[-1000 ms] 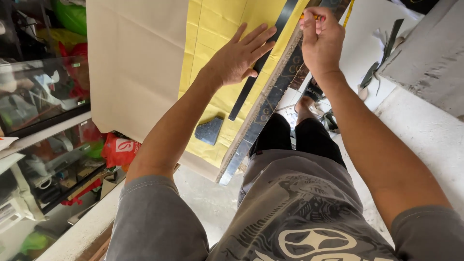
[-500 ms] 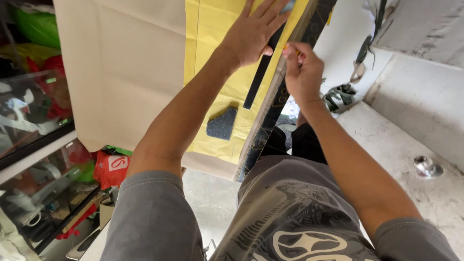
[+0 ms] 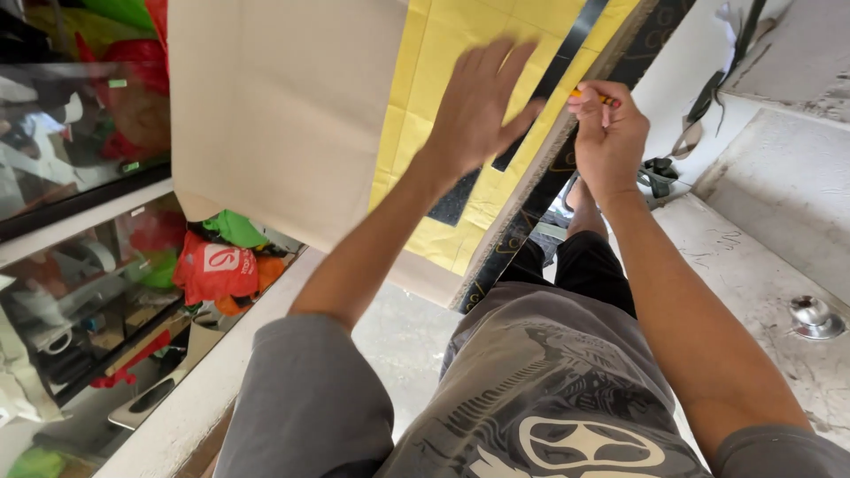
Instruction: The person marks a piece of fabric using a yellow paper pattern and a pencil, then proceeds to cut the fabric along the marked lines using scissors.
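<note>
Yellow sheet [image 3: 460, 88] lies on top of a larger beige board [image 3: 283, 115], and I see my left hand [image 3: 482, 106] spread flat on it, fingers apart, pressing it down beside the long black ruler [image 3: 549, 84] that runs diagonally across the sheet. Half a second ago that hand sat higher up the sheet; now it has slid down and toward the ruler's middle, and it looks blurred, so I judge it is still moving. My right hand [image 3: 609, 133] has come in closer to the sheet's right edge, its grip closed on a small orange pencil [image 3: 595, 95] whose tip points at the edge near the ruler. From this I judge the marking along the ruler is about to begin or is just under way; I cannot tell whether the tip touches the sheet.

A dark, roughly square patch [image 3: 453, 199] shows on the sheet just below my left wrist. Under the sheet's right edge runs a dark patterned strip [image 3: 531, 212].

Further out, on the left, a glass-fronted shelf holds bags: a red packet [image 3: 212, 265] with a white square label, a green bag [image 3: 235, 228] just above it, and more red and green ones near the top corner. To the right, the concrete floor [image 3: 753, 283] carries a small metal fitting [image 3: 813, 315].
</note>
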